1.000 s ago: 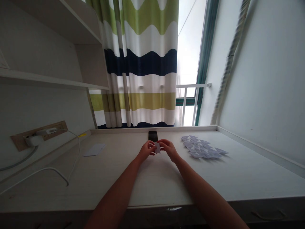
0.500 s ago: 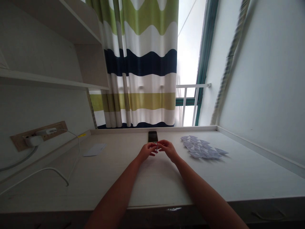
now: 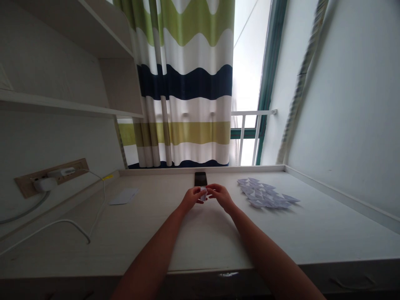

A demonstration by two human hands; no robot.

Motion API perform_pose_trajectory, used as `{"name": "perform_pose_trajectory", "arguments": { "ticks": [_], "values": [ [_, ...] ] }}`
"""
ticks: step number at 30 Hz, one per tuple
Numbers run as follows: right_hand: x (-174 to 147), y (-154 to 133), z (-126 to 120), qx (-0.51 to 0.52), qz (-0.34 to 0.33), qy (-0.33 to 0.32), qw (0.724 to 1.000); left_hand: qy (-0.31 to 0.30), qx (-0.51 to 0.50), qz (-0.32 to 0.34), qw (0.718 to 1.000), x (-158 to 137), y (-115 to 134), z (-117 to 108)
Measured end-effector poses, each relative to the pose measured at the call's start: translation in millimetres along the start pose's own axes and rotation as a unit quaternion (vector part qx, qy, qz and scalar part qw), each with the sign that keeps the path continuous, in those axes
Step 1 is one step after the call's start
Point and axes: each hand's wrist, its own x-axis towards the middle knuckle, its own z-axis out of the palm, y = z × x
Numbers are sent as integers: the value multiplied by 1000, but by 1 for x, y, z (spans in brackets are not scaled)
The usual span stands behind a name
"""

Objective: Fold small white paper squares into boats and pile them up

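Between my two hands is a small piece of folded white paper (image 3: 203, 194), held just above the desk. My left hand (image 3: 191, 197) grips its left side with the fingers closed. At its right side, the fingers of my right hand (image 3: 219, 194) are pinched on the paper's edge. A dark phone (image 3: 200, 178) lies right behind the hands. To the right a pile of folded paper triangles (image 3: 265, 193) is spread on the desk, and on the left lie flat white paper sheets (image 3: 124, 196).
The pale desk (image 3: 206, 241) has a raised rim (image 3: 175, 170) at the back. A white cable (image 3: 100, 208) runs over its left side from plugs in a wall socket (image 3: 51, 177). Overhead at left juts a shelf (image 3: 71, 107); a striped curtain (image 3: 187, 83) hangs behind.
The paper between my hands has turned, so a broader white face shows now instead of a thin edge. Both hands have stayed in nearly the same place.
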Motion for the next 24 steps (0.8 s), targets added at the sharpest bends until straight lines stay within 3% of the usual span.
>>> {"name": "perform_pose_trajectory", "arguments": {
  "ticks": [7, 24],
  "values": [
    [2, 3, 0, -1, 5, -5, 1000, 53, 18, -6, 998, 1, -3, 0],
    [3, 5, 1, 8, 9, 5, 1000, 91, 30, 1, 995, 3, -1, -2]
  ]
}}
